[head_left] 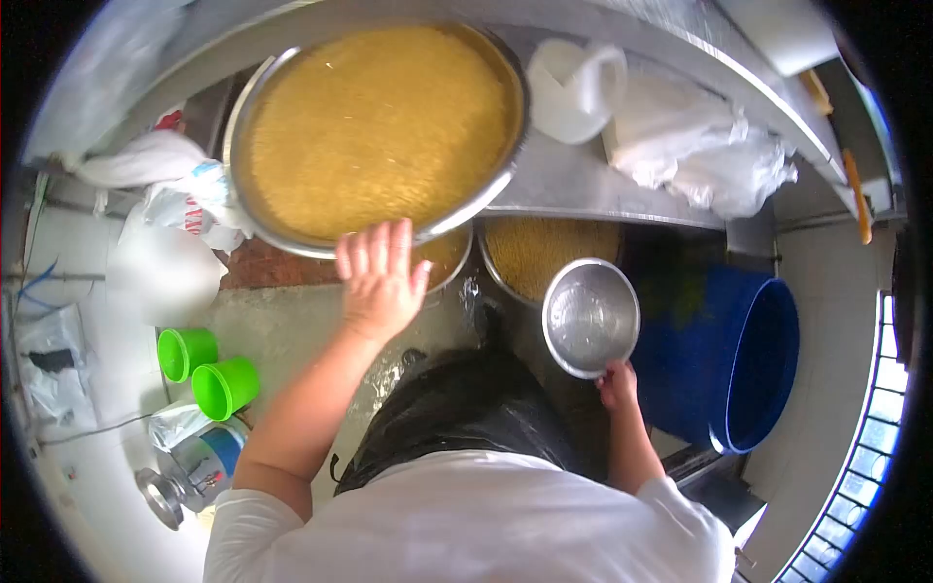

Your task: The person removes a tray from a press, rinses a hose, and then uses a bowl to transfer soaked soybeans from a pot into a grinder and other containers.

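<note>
A large round metal basin stands on the steel counter in front of me, filled with yellow grains under water. My left hand rests on its near rim, fingers stretched out and thumb apart. By its edge, my right hand grips a smaller metal bowl, tilted so that its shiny inside faces me. No grain shows in the bowl, only what may be some wetness. Below the counter, beyond the bowl, sits another container of yellow grains. A third one is partly hidden behind the big basin and my left hand.
A white plastic jug and clear plastic bags lie on the counter to the right. A large blue barrel stands at my right. Two green buckets are on the left. The grey floor looks wet.
</note>
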Demonstrator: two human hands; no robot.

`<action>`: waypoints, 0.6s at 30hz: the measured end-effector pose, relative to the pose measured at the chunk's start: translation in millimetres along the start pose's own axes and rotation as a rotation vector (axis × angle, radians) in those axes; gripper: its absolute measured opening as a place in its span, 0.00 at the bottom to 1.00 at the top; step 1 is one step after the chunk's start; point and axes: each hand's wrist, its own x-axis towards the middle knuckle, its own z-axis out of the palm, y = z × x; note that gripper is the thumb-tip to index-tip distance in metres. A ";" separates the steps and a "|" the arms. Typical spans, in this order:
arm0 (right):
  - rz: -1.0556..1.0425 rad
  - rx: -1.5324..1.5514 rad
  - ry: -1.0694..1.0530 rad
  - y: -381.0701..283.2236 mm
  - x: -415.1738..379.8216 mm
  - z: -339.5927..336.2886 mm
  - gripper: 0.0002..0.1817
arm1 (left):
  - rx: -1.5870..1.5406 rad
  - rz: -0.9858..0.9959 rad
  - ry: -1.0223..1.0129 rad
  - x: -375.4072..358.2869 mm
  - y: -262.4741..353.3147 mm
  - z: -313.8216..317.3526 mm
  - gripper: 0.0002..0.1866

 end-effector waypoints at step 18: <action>-1.440 -0.910 0.107 -266.2 -161.6 469.4 0.31 | -0.267 0.040 -0.008 -32.7 -104.6 -65.2 0.36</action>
